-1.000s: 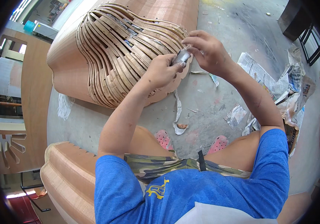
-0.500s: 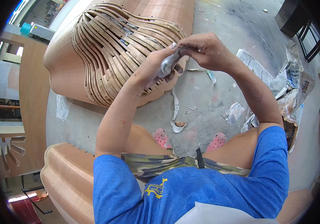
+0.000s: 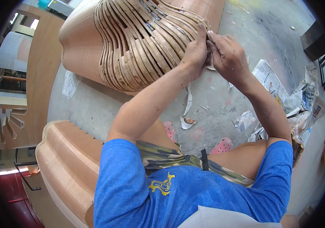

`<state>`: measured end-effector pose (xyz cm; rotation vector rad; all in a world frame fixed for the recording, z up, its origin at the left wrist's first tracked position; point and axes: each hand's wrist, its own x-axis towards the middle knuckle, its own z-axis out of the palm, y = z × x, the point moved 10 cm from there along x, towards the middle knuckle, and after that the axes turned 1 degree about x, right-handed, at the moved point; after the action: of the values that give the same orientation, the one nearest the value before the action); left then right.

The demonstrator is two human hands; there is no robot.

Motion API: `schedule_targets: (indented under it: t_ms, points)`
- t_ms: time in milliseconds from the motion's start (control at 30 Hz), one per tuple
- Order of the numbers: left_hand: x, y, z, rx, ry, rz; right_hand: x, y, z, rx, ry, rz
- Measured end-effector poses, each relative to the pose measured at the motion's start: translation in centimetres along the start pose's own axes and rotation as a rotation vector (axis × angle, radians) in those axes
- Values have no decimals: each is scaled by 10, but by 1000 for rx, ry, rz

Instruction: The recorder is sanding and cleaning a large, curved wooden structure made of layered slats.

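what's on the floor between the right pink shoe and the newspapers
In the head view, a crumpled, whitish scrap lies on the grey floor between the right shoe and the newspapers.

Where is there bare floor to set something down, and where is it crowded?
Grey concrete floor shows between the slatted wooden form and the curved wooden shell at lower left. A stained stretch with small scraps lies between the form and the dark box. Crowded: the right side, under crumpled newspaper, and the form's right end, near left hand and right hand.
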<state>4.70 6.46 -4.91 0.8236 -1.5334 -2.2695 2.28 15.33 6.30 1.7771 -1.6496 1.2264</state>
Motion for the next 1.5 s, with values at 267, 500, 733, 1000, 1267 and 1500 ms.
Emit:
schedule_targets:
  t_ms: [267, 500, 733, 1000, 1267, 1500]
  points:
    - [1, 60, 3, -315, -138, 164, 3, -23, 14, -133, 61, -189]
    - [-15, 102, -1, -86, 10, 552, 16, 30, -15, 466, 185, 126]
    - [-9, 104, -17, -141, 190, 453, 19, 11, 5, 713, -65, 314]
    - [-23, 101, 14, 520, 80, 411, 20, 3, -20, 426, 305, 70]
    - [-19, 76, 1, 423, -428, 3, 32, -10, -15, 355, -100, -210]
    - [-18, 96, -4, 1064, 195, 614, 24, 42, -26, 368, 60, 162]
